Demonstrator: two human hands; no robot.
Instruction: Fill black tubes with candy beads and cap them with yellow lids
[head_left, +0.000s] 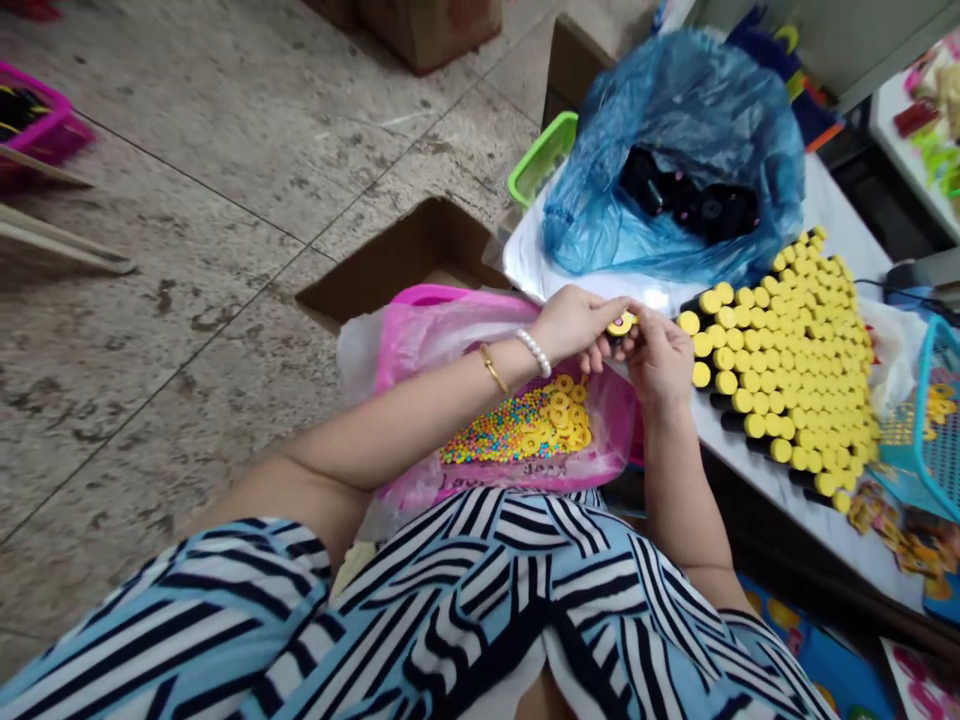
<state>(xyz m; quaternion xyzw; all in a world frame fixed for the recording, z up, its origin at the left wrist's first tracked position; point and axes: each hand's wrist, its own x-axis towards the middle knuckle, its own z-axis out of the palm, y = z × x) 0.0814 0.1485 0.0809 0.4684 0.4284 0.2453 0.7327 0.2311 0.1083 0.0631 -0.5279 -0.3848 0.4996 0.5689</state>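
My left hand (571, 325), with a pearl bracelet and a gold bangle at its wrist, is closed around a small round black-and-yellow piece (621, 324) whose yellow top faces up. My right hand (661, 352) meets it from the other side, fingers pinched at the yellow edge; what exactly lies between those fingertips is too small to make out. Below both hands, a pink basket (431, 295) lined with clear plastic holds colourful little beads (495, 425) and yellow ring-shaped parts (566, 415). Just right of my right hand, many yellow-capped black pieces (795, 370) stand packed together on the white table.
On the table's far end, a blue plastic bag (694, 90) contains black parts (690, 200). A green basket (544, 155) and an open cardboard box (420, 245) are beyond the pink basket. A light-blue basket (919, 430) stands at the right.
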